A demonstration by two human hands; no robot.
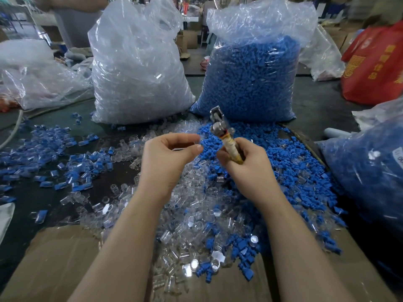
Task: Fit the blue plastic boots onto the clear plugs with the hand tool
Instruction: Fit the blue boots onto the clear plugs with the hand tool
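left hand: hovering over the middle of the pile, fingers curling in, thumb and forefinger closing on what looks like a clear plug, too faint to confirm.
right hand: wrapping its fingers round the taped handle of the hand tool, holding it upright with the metal head pointing far.
clear plugs: lying loose in a heap near the middle; probably very light, stiff and slick, likely skidding under a loose pinch, so taking one by its flat sides is looking wisest.
blue boots: spreading in a heap to the right; probably light and a little springy, easy to pinch by the wide end.
fitted pieces: scattering to the left, blue on clear.
bags: a clear-parts sack and a blue-parts sack standing at the far side.
bench: dark and matte, with flattened cardboard lying at the near edge.
room: looking like a crowded workshop, a red bag sitting far right.
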